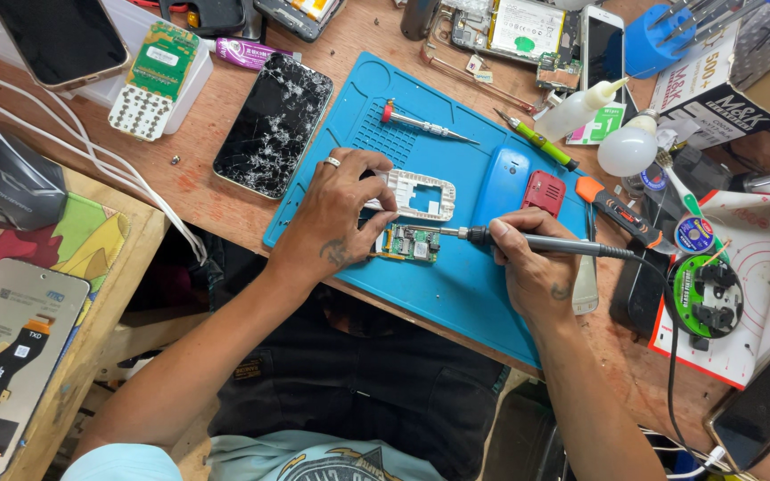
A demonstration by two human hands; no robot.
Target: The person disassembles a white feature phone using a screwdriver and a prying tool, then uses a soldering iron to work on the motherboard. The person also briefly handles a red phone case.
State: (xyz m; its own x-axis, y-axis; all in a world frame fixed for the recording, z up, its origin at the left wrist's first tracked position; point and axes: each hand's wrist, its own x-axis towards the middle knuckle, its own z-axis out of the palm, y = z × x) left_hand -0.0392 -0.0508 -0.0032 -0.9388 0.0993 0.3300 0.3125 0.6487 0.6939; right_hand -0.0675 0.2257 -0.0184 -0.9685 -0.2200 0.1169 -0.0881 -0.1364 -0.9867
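Head view: right hand (536, 267) grips soldering iron (545, 242); left hand (336, 214) pins circuit board (405, 242).

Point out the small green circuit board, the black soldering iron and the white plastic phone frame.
small green circuit board (407, 243), head view, board middle.
black soldering iron (536, 242), head view, mid-handle.
white plastic phone frame (443, 207), head view, right-hand rail.

A small green circuit board (405, 242) lies flat on the blue mat (456, 294), near its front edge, studded with metal shields and tiny parts. A black-handled soldering iron (536, 242) lies nearly level above the mat, its thin metal tip touching the board's top edge, its cord trailing right.
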